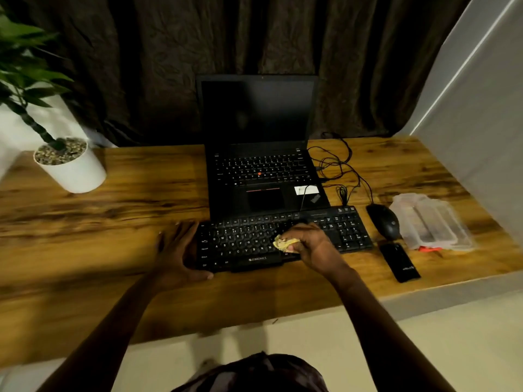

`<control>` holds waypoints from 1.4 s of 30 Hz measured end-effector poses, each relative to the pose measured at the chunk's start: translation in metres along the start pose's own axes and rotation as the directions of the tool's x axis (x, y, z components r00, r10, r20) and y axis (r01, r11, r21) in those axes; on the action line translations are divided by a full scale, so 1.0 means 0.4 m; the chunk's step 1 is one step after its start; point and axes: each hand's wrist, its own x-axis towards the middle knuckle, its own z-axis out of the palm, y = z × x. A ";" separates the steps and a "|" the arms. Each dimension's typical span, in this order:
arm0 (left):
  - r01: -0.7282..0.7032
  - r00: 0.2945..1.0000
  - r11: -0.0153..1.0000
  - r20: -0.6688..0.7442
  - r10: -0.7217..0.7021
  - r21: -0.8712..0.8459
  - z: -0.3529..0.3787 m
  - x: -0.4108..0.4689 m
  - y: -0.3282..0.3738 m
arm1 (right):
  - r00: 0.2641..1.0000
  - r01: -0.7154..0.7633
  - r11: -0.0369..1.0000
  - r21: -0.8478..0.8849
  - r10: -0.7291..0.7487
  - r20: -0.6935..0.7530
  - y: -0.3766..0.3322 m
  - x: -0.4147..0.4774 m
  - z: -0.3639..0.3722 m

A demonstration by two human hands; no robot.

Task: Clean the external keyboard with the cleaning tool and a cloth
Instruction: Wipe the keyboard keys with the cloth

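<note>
The black external keyboard (pixel 336 224) lies on the wooden desk in front of the laptop. My right hand (pixel 308 246) grips a crumpled yellowish cloth (pixel 284 243) and presses it on the keys near the middle of the keyboard. My left hand (pixel 177 250) lies flat on the desk against the keyboard's left end, fingers straight along the edge and thumb at the front corner. A clear plastic case (pixel 433 222), perhaps the cleaning tool's pack, with a small red piece (pixel 428 249) beside it, sits at the right.
An open black laptop (pixel 263 154) stands behind the keyboard, tangled cables (pixel 339 165) to its right. A black mouse (pixel 383 220) and a black phone-like slab (pixel 399 261) lie right of the keyboard. A white plant pot (pixel 72 169) stands at the back left.
</note>
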 end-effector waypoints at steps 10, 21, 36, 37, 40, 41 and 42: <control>0.100 0.966 0.993 -0.234 -0.113 -0.068 0.075 -0.118 0.031 | 0.996 0.062 0.998 0.011 -0.063 0.062 0.033 -0.011 -0.026; 0.102 0.943 0.993 -0.312 -0.116 -0.061 0.102 -0.132 0.029 | 0.995 0.001 0.999 -0.040 0.003 0.097 0.093 -0.055 -0.080; 0.020 0.887 0.993 -0.456 -0.070 -0.113 0.071 -0.147 0.096 | 0.983 0.085 0.996 -0.004 -0.083 0.166 0.038 -0.033 -0.045; 0.012 0.887 0.994 -0.457 -0.062 -0.111 0.070 -0.148 0.097 | 0.981 0.087 0.996 -0.003 -0.085 0.173 0.022 -0.026 -0.033; 0.031 0.884 0.996 -0.463 -0.068 -0.087 0.068 -0.144 0.095 | 0.971 0.122 0.992 -0.010 -0.117 0.210 -0.030 0.003 0.007; 0.023 0.881 0.996 -0.469 -0.060 -0.083 0.070 -0.143 0.092 | 0.967 0.133 0.991 -0.004 -0.129 0.221 -0.043 0.012 0.020; 0.007 0.880 0.996 -0.473 -0.047 -0.085 0.071 -0.142 0.089 | 0.963 0.134 0.991 0.015 -0.134 0.234 -0.053 0.020 0.030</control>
